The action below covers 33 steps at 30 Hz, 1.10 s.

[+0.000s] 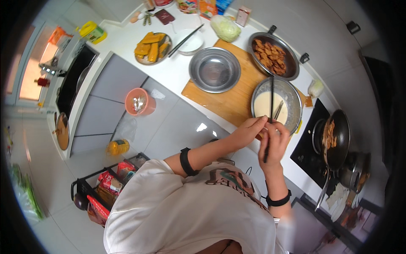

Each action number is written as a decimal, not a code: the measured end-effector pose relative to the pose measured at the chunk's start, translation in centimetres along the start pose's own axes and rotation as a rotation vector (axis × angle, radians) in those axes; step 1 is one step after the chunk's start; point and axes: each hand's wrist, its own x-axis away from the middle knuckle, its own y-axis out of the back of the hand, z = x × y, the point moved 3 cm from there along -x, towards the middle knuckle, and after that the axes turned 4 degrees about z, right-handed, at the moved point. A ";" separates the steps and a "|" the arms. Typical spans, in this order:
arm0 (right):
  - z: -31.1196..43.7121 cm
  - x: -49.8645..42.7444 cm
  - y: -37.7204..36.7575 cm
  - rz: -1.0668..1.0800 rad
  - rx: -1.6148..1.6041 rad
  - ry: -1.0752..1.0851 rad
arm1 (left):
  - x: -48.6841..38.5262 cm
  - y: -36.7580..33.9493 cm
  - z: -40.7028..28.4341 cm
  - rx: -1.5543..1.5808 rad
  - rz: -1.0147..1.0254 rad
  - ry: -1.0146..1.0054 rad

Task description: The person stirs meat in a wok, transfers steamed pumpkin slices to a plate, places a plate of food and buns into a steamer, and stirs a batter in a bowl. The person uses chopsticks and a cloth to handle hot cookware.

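Dark chopsticks [271, 95] are in my right hand [276, 139], with their long ends over a metal bowl [299, 109] of pale batter [263, 103]. Close beside them, the fingertips of my left hand [249, 131] meet the right fingers; whether they grip the chopsticks is not clear. A thin dark shape, perhaps a utensil or reflection, shows in the batter. Behind the batter bowl, a metal basin [293, 68] holds browned fried pieces [269, 57]. An empty-looking metal bowl [215, 70] rests on the wooden cutting board [206, 96].
A wok [342, 143] with fried pieces sits on the cooktop [304, 149] at right. Farther left are a plate of pumpkin slices [153, 47], a white bowl [190, 43] with chopsticks across it, and a cabbage [225, 28]. A pink bin [149, 103] stands on the floor.
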 end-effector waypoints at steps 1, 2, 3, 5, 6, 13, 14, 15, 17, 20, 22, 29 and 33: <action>0.5 -0.1 -1.1 0.001 -0.071 0.030 | 0.2 0.3 -0.4 0.029 -0.021 -0.017; 0.8 -0.2 -1.7 0.012 -0.059 0.041 | 0.7 0.9 -0.8 0.048 -0.065 -0.013; 1.1 -0.3 -2.3 0.023 -0.067 0.052 | 1.4 1.4 -1.1 0.065 -0.116 -0.011; 1.7 -0.6 -3.3 0.033 -0.084 0.092 | 2.4 2.0 -1.8 0.080 -0.201 -0.033; 1.9 -0.5 -3.6 0.038 -0.090 0.117 | 2.8 2.2 -2.0 0.063 -0.234 -0.041; 3.4 1.0 -7.0 0.169 -0.294 0.133 | 4.2 6.7 -2.3 0.129 -0.593 -0.088; 3.8 1.2 -7.8 0.184 -0.345 0.119 | 4.4 7.8 -2.4 0.129 -0.631 -0.074; 4.1 1.2 -8.6 0.200 -0.397 0.107 | 4.6 9.1 -2.7 0.143 -0.658 -0.072; 4.7 1.3 -9.6 0.257 -0.423 0.043 | 4.7 12.1 -4.2 -0.181 -0.764 -0.037; 4.8 0.5 -10.3 0.292 -0.413 -0.013 | 4.0 16.3 -6.7 -0.898 -0.912 -0.176; 4.6 -0.5 -10.6 0.264 -0.351 -0.041 | 3.0 19.6 -7.7 -1.154 -0.947 -0.140; 5.6 -4.4 -14.5 0.188 -0.256 -0.264 | -2.5 26.4 -9.5 -1.617 -0.726 -0.157; 6.6 -5.6 -16.5 0.182 -0.256 -0.385 | -3.9 27.3 -9.6 -1.794 -0.664 -0.115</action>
